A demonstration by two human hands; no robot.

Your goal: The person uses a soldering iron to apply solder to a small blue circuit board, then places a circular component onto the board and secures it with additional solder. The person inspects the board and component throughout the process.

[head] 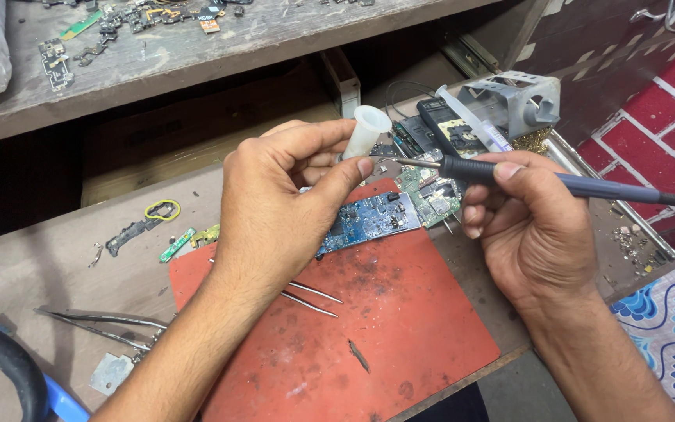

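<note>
White plastic tube (366, 133) – small, flared rim – upright.

One red mat (400, 328), one soldering iron (556, 184), one white tube (369, 131), two tweezers (310, 297) (103, 322), perhaps three circuit boards (373, 219) near the tabletop's far edge.
</note>
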